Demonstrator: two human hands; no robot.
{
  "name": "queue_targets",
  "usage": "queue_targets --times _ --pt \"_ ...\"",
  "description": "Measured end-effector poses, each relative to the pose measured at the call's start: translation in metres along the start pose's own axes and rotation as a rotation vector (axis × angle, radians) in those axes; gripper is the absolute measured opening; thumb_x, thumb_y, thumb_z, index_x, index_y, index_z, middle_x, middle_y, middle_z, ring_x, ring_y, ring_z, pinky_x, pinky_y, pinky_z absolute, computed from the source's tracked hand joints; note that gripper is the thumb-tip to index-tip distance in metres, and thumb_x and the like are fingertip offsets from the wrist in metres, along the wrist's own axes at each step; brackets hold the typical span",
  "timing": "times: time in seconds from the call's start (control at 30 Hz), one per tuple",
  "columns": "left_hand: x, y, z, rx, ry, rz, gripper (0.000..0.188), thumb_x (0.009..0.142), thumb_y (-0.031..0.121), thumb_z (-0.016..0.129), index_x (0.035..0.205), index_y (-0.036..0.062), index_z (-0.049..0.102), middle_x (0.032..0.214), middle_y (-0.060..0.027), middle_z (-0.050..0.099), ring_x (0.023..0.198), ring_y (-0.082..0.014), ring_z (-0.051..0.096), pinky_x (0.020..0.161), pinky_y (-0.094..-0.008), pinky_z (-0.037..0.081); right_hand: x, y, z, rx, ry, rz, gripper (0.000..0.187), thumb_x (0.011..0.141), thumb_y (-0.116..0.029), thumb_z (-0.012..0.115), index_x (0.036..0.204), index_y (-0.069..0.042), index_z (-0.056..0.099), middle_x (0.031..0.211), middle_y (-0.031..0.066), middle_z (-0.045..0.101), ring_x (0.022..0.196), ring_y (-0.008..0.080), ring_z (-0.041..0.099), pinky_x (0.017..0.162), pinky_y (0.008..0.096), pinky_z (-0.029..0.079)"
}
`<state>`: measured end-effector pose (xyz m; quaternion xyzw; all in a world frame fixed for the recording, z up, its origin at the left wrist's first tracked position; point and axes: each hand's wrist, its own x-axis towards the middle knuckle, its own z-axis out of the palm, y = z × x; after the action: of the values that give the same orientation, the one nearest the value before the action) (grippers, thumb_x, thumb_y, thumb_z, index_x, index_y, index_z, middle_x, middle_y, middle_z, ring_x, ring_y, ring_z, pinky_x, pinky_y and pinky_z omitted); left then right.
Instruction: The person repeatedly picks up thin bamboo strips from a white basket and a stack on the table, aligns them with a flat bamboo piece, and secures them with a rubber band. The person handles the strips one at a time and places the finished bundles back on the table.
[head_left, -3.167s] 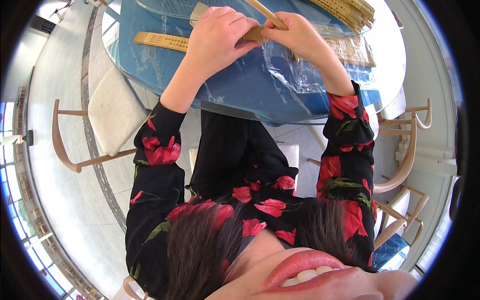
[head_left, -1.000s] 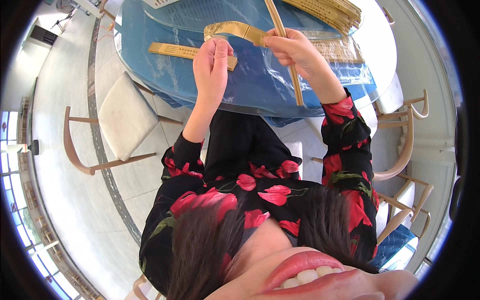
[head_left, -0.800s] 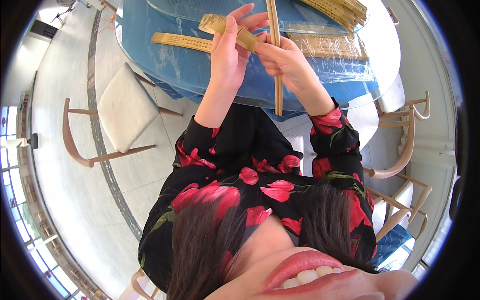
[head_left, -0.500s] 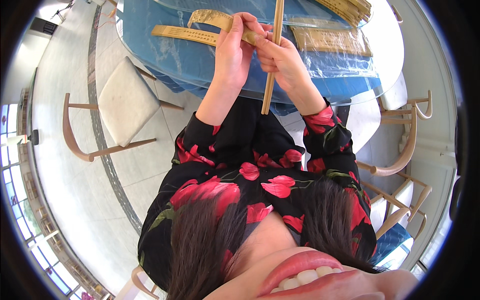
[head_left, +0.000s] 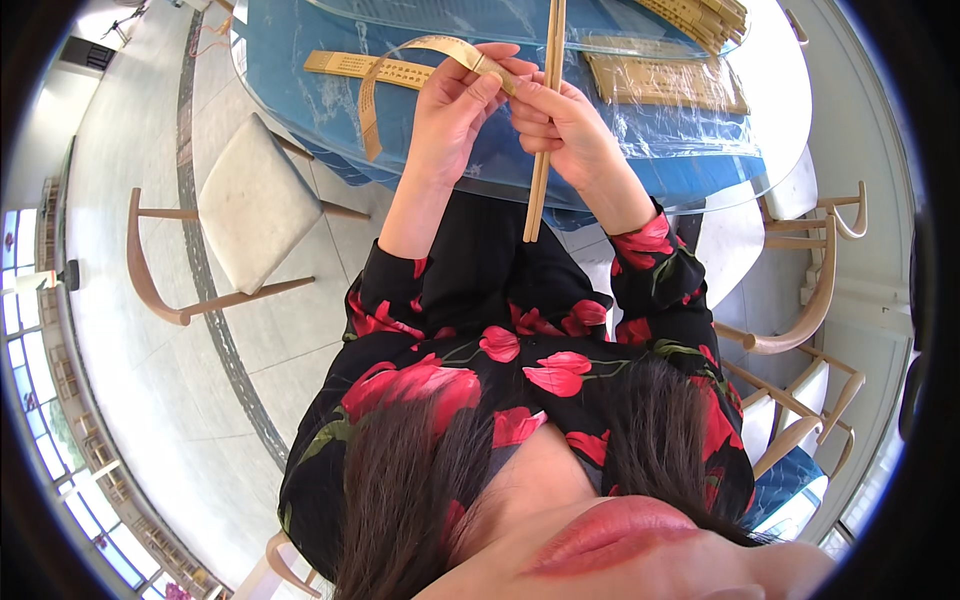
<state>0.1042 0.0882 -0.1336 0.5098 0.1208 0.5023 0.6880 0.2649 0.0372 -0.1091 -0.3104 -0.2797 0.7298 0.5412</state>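
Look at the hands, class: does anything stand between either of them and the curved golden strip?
Nothing visible does: the left hand and the right hand both hold the golden strip. The wooden sticks run through the right hand, to the right of the pinched end, not in between.

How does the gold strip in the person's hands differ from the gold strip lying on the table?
The held strip bends into a curve, while the lying strip looks nearly flat. The left hand and right hand grip the held strip; the lying strip rests on the blue table. Both are narrow, gold-coloured and carry dark printing.
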Motion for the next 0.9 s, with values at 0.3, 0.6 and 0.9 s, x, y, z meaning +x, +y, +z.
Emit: queue_targets --times 0.3,0.6,0.9 --pt "-0.001 0.003 -0.017 -0.111 0.062 -0.011 0.037 0.107 0.018 0.058 0.137 -0.0036 0.058 0.123 -0.0179 0.07 0.125 -0.0293 0.063 0.112 -0.0457 0.05 -0.037 -0.025 0.004 -0.359 -0.004 0.052 0.041 0.11 -0.045 0.047 0.116 -0.007 0.061 0.073 -0.0069 0.041 0.056 0.0013 0.025 0.049 0.0192 0.02" --pt "0.005 0.008 -0.02 -0.158 0.001 0.003 0.037 0.106 0.019 0.059 0.136 -0.0042 0.059 0.125 -0.02 0.07 0.125 -0.0337 0.063 0.113 -0.0495 0.048 -0.063 -0.018 0.003 -0.58 0.03 0.106 0.046 0.114 -0.04 0.041 0.13 -0.003 0.062 0.076 -0.0072 0.035 0.058 -0.0006 0.024 0.049 0.0169 0.021" --pt "0.003 0.011 -0.015 -0.176 -0.055 -0.042 0.035 0.106 0.019 0.059 0.134 -0.0027 0.06 0.127 -0.0211 0.069 0.122 -0.0331 0.066 0.113 -0.0484 0.049 -0.058 -0.017 0.006 -0.403 -0.048 0.175 0.045 0.112 -0.038 0.044 0.126 0.0 0.064 0.074 -0.0067 0.038 0.057 0.0005 0.026 0.049 0.0193 0.02"
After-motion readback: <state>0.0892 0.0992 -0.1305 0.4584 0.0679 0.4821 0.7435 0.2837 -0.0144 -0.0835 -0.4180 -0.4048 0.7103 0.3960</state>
